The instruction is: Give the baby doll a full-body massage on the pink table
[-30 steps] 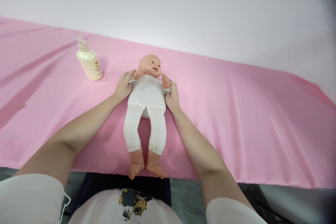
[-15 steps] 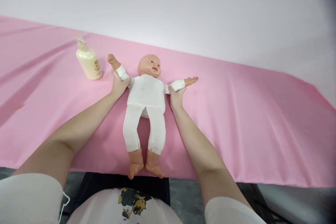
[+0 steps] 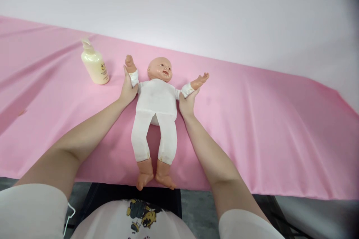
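Pink tablecloth (image 3: pixel 258 130) under baby doll (image 3: pixel 157 99), lying on back. With left hand (image 3: pixel 129 90) and right hand (image 3: pixel 188 103), curled around doll's arms (image 3: pixel 187 90), holding both out sideways; grasp seemingly complete. Left of doll, pump bottle (image 3: pixel 95 68) untouched; amount remaining, cannot tell.

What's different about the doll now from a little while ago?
The doll's arms swung outward from close to its head, spread wide, then came back in a little. The left hand and right hand shifted slightly outward with them; both still hold the arms. The doll's body, legs and the pump bottle stayed put.
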{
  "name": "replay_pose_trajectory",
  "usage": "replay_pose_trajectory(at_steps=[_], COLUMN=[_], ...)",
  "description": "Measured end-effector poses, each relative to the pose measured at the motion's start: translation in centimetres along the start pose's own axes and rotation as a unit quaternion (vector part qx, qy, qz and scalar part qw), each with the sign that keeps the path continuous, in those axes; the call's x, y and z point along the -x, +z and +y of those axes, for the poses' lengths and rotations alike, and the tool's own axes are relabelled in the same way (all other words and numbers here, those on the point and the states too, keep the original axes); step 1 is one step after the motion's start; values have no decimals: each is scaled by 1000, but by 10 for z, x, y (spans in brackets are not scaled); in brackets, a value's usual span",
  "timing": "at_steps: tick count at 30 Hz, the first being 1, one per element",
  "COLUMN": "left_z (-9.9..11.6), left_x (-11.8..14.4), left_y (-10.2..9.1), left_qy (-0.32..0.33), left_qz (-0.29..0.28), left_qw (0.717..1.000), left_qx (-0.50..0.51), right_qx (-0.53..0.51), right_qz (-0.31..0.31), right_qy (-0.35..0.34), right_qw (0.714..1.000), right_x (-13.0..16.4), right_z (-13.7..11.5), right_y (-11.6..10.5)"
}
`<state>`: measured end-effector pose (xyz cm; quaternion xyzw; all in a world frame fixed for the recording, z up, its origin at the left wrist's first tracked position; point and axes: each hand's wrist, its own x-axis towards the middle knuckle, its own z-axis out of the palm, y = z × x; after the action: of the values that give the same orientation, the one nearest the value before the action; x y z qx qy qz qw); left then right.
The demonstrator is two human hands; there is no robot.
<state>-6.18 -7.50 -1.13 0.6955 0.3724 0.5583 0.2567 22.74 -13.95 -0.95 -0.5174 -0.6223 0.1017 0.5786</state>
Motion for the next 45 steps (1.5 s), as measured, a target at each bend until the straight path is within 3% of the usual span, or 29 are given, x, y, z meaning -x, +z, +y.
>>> replay_pose_trajectory(at_steps=[5, 9, 16, 23, 29, 36, 41, 45], left_z=[5, 5, 9, 15, 18, 15, 0, -11], left_x=[2, 4, 5, 6, 9, 2, 1, 0], left_y=[3, 3, 4, 7, 5, -1, -2, -3], left_qy=[46, 59, 57, 31, 23, 45, -53, -111], left_qz=[-33, -67, -132, -152, -144, -88, -13, 12], left_qw=[997, 989, 965, 951, 957, 989, 996, 992], left_qx=[-47, -117, -221, -267, -250, -106, -76, -60], right_qx=[19, 32, 91, 121, 75, -60, -90, -64], right_qz=[-24, -61, -93, -88, -87, -26, 15, -7], right_qy=[-52, -31, -19, -34, -37, 57, 138, 72], right_qw=[998, 997, 991, 988, 993, 996, 986, 995], right_x=[1, 5, 7, 6, 6, 2, 1, 1], right_z=[-15, -3, 9, 9, 5, 10, 34, 49], right_y=[-1, 2, 2, 5, 4, 3, 3, 4])
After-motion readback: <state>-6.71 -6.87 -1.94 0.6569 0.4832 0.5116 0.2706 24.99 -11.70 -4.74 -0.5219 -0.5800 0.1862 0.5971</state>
